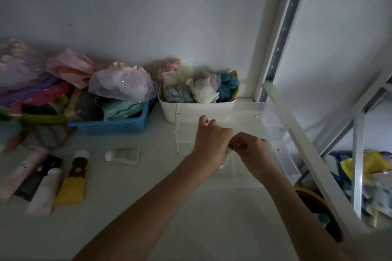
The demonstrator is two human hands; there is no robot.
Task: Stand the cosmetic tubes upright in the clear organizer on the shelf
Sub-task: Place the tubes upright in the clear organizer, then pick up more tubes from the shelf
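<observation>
The clear organizer [263, 121] stands on the white shelf at centre right. Both hands meet over its front compartments. My left hand [210, 137] is closed around a pale tube [226, 158], whose lower end shows beneath the hand. My right hand [252, 148] pinches at the same tube from the right; how firmly it holds is unclear. On the shelf to the left lie a small white-capped tube [124, 155], a yellow and brown tube [74, 178], a black tube [39, 177] and two pink tubes [44, 192], all flat.
A white bin of scrunchies [197, 108] stands right behind the organizer. A blue basket [110, 125] with fabric items sits to its left. The white shelf upright [273, 34] and side rail [305, 144] close the right side. Packets lie on a lower shelf [369, 176].
</observation>
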